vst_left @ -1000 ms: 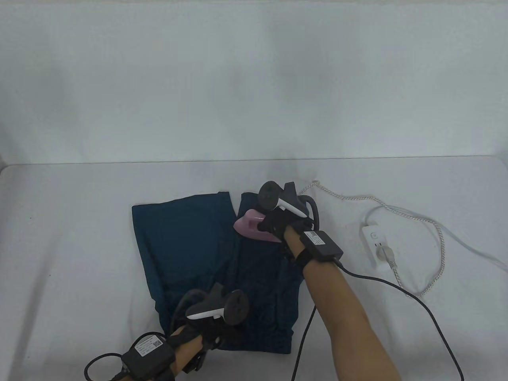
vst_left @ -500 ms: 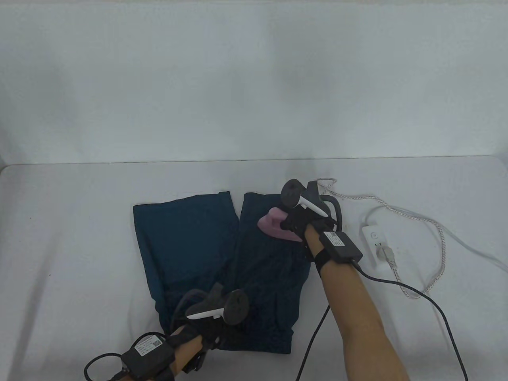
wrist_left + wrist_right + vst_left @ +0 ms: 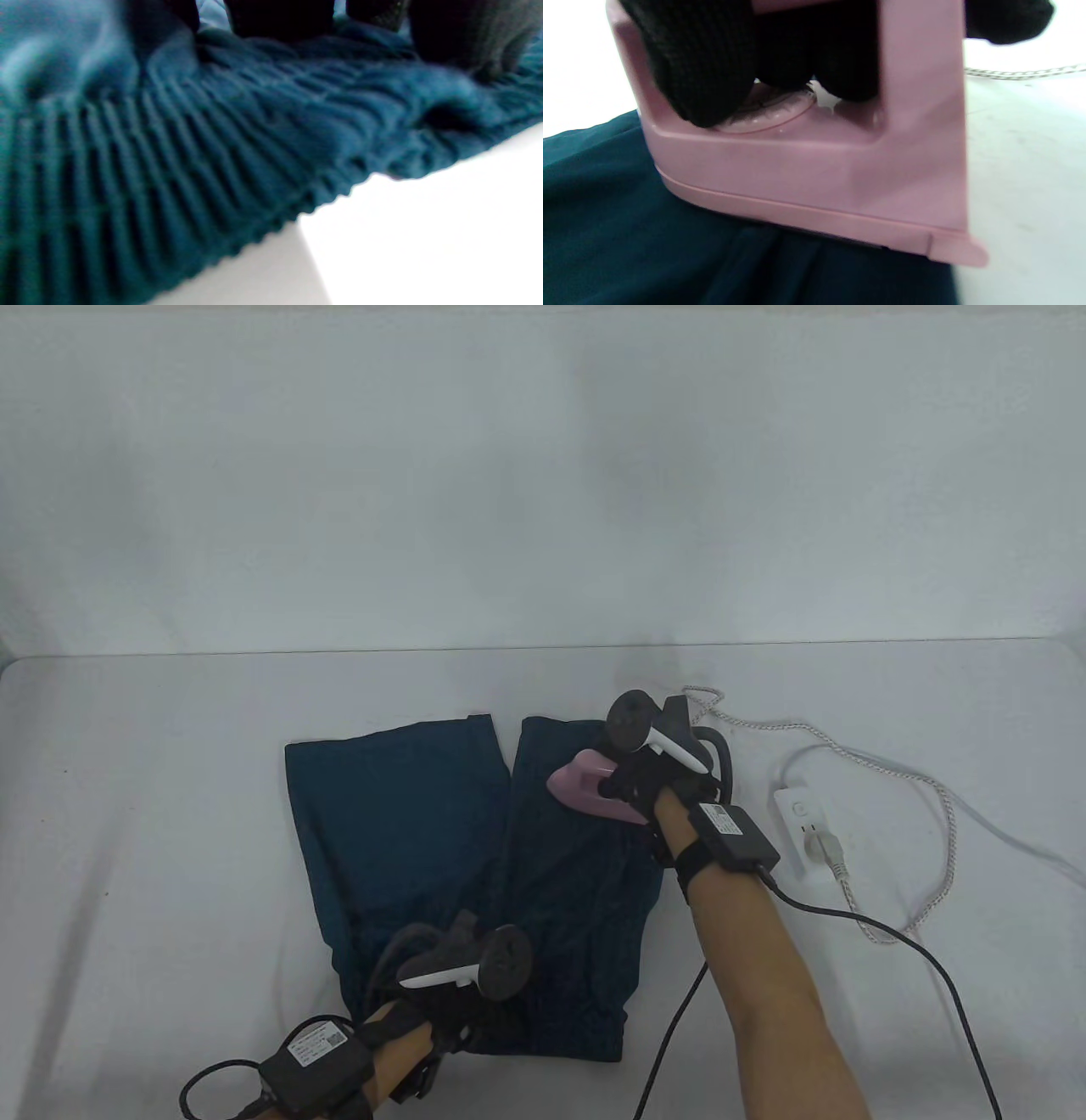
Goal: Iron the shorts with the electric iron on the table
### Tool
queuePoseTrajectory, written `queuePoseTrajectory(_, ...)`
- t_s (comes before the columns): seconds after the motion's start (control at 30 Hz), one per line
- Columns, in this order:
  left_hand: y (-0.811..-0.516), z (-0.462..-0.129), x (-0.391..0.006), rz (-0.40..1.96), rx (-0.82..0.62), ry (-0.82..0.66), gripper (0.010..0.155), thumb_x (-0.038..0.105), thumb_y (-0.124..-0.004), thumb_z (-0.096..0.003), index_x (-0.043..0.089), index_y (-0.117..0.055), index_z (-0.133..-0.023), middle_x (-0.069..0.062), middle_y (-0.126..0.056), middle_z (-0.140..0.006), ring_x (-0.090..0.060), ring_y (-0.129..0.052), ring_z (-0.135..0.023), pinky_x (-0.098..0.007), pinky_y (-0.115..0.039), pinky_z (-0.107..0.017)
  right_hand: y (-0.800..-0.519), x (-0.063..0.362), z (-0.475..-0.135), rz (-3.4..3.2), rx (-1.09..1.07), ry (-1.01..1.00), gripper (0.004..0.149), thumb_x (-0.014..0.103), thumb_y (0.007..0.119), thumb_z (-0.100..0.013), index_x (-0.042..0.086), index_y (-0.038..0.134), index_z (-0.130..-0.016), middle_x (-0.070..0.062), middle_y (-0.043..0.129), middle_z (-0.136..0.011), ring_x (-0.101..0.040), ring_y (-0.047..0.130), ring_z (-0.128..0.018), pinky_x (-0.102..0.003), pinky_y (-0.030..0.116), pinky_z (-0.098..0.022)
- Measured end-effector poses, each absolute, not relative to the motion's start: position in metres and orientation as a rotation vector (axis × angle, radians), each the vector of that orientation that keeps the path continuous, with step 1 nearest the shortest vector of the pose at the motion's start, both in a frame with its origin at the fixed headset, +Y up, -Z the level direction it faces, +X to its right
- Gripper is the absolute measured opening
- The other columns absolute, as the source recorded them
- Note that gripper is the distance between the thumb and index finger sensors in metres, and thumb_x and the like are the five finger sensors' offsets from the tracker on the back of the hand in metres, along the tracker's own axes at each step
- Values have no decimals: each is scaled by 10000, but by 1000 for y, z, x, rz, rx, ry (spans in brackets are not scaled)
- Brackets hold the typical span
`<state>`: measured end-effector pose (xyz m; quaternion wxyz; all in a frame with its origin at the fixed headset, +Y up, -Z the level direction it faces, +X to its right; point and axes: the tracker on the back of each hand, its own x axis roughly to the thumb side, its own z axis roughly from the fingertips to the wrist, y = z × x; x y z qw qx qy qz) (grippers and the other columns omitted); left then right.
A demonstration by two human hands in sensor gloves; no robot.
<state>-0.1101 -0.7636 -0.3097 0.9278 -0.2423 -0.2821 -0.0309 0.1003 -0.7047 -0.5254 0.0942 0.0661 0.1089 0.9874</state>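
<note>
Dark teal shorts lie flat on the white table, legs pointing away from me. My right hand grips the handle of a pink electric iron that sits on the far end of the right leg. The right wrist view shows the iron on the teal cloth with my gloved fingers curled through the handle. My left hand rests on the ribbed waistband at the near edge. In the left wrist view its fingertips press on the waistband.
A white power strip lies right of the shorts with a plug in it. The iron's braided cord loops across the table to the strip. A black cable trails from my right wrist.
My right hand slid the iron to the right along the far end of the right leg, mostly in the first half second. The left hand stayed put on the waistband.
</note>
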Motion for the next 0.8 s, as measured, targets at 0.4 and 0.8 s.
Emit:
queuePoseTrajectory(0.4,-764,-309,-110,-66,-498,-577,728,619,-766,-415,486,-458,-1060,111,-417,-1125,-182,-526,-987,-566,-520,-760,-705,25,-513,2856,406,343,595,460,955,-379,441,710,-921,127,916,-691,-132,953,-601,-483,823,-354)
queuePoseTrajectory(0.8,-764,-309,-110,-69,-500,-576,728,618,-767,-414,488,-455,-1059,112,-416,-1125,-181,-526,-988,-567,-521,-760,-706,18,-505,2884,417,370,598,472,955,-381,438,713,-927,129,923,-685,-125,962,-584,-466,831,-330)
